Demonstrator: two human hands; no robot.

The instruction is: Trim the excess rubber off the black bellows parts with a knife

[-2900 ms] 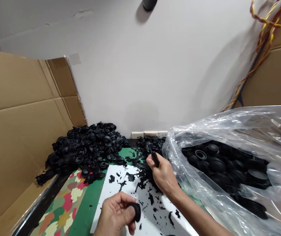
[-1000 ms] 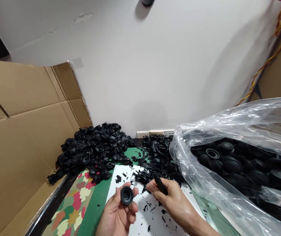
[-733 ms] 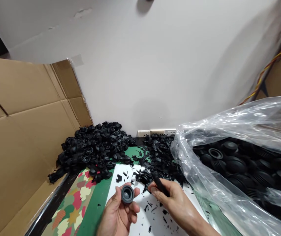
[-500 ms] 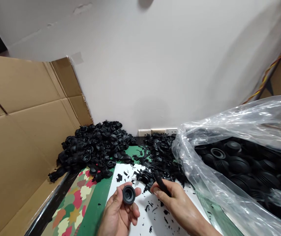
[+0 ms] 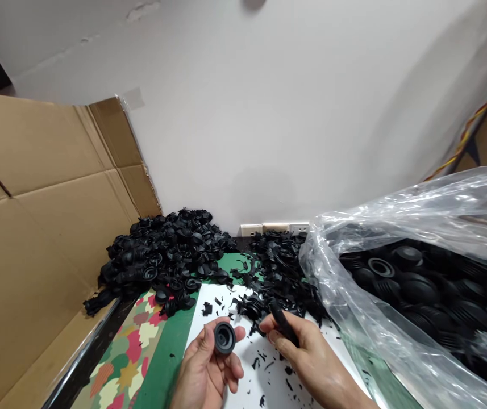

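Note:
My left hand point(image 5: 207, 363) holds a round black rubber piece point(image 5: 225, 338) between thumb and fingers, its hollow stepped opening facing me. A slim black tool point(image 5: 284, 325) lies in the closed fingers of my right hand point(image 5: 307, 355); its kind and working tip are not clear. The two hands are apart, over a white sheet point(image 5: 247, 369) strewn with black rubber scraps. Just beyond my right hand, a heap of black trimmings point(image 5: 286, 267) spreads back toward the wall.
Black ribbed rubber parts point(image 5: 170, 244) are piled at the back left beside a cardboard panel point(image 5: 55, 170). At right, a clear plastic bag point(image 5: 324, 267) holds many larger-looking black rubber parts point(image 5: 417, 287). Power sockets point(image 5: 275, 228) sit low on the wall.
Little differs. My right hand and the black tool have tilted and shifted slightly; the rubber piece stays in my left hand, a touch further right.

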